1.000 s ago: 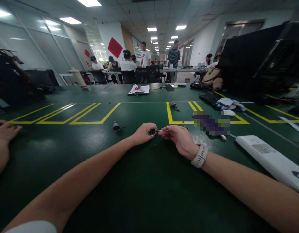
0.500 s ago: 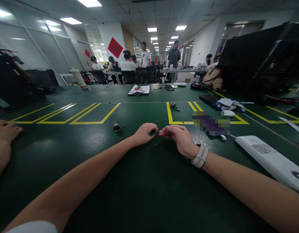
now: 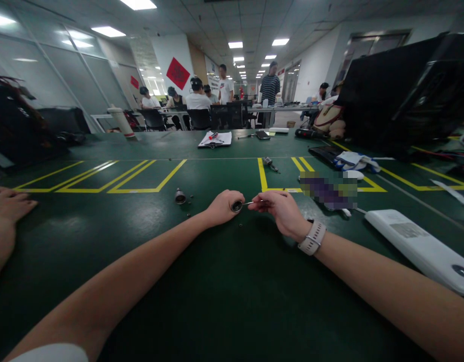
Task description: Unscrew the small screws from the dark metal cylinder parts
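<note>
My left hand (image 3: 223, 207) is closed round a small round metal part (image 3: 237, 206), whose open hollow end faces me. In my right hand (image 3: 277, 208) the fingers pinch a thin metal rod (image 3: 249, 203); its tip reaches the rim of the hollow part, and its other end is hidden in the palm. Left of my hands, a dark metal housing (image 3: 180, 196) stands on the table with several tiny parts beside it. One more tiny ring-like piece (image 3: 241, 225) lies just below the left hand.
Another metal piece with a thin shaft (image 3: 270, 164) lies inside yellow tape. To the right are a white power bank (image 3: 416, 249), a glove (image 3: 356, 162) and a blurred-out item. A clipboard (image 3: 215, 139) lies farther back. Another person's hand (image 3: 9, 206) rests at the left edge.
My right hand has shifted slightly, and its wrist is a little higher. The rod's tip, earlier inside the hollow part, now shows at its rim. My left hand stays nearly still.
</note>
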Demonstrator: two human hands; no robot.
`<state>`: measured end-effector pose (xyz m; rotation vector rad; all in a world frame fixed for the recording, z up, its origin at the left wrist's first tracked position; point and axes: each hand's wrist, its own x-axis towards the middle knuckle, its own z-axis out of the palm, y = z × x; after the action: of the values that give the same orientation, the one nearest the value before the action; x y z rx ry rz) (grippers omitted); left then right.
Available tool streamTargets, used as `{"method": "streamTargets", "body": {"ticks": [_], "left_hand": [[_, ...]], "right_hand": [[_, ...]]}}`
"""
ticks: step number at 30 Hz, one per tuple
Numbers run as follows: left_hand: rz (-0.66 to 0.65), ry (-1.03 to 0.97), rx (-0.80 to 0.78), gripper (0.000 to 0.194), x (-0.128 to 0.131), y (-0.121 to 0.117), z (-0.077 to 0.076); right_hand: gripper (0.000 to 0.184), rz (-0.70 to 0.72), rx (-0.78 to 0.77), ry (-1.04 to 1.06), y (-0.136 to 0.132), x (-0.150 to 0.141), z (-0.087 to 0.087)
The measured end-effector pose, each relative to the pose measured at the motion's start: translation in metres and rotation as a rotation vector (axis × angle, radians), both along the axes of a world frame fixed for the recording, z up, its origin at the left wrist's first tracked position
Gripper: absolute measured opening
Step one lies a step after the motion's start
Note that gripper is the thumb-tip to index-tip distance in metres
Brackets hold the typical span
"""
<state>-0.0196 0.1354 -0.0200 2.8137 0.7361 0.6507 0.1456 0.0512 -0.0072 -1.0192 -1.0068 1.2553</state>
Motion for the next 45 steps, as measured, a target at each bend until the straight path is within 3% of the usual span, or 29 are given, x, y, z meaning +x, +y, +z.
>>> {"method": "streamTargets", "body": {"ticks": [5, 16, 21, 23, 27, 30, 34, 38, 41, 45], "left_hand": [[-0.004, -0.016, -0.021, 0.006, 0.0, 0.001, 0.0], [0.042, -0.149, -0.198, 0.011, -0.001, 0.005, -0.003], [0.123, -0.326, -0.35, 0.019, -0.002, 0.011, -0.004], [0.179, -0.434, -0.4, 0.022, -0.003, 0.011, -0.001], [0.341, -0.68, -0.38, 0.029, -0.006, 0.014, 0.012], [0.421, -0.874, -0.437, 0.031, -0.008, 0.018, 0.024], [0.382, -1.089, -0.557, 0.03, -0.01, 0.021, 0.041], [0.335, -1.153, -0.603, 0.028, -0.011, 0.014, 0.056], [0.31, -1.167, -0.667, 0.027, -0.01, 0.004, 0.063], [0.268, -1.14, -0.873, 0.023, -0.007, -0.017, 0.069]], "right_hand": [[0.015, 0.034, -0.038, 0.042, 0.001, 0.002, -0.001], [0.015, -0.07, -0.013, 0.043, 0.001, 0.0, -0.008], [0.015, -0.125, 0.025, 0.015, -0.003, -0.005, -0.01], [0.014, -0.11, 0.053, -0.094, -0.006, -0.007, -0.011], [0.022, 0.022, 0.172, -0.529, -0.007, -0.014, -0.017], [0.028, 0.13, 0.253, -0.73, -0.004, -0.027, -0.02], [0.03, 0.306, 0.367, -0.902, 0.002, -0.057, -0.014], [0.025, 0.613, 0.564, -0.959, -0.003, -0.079, -0.003], [0.02, 0.808, 0.81, -1.028, -0.018, -0.071, 0.0], [0.024, 0.915, 0.881, -1.045, -0.05, -0.031, 0.002]]}}
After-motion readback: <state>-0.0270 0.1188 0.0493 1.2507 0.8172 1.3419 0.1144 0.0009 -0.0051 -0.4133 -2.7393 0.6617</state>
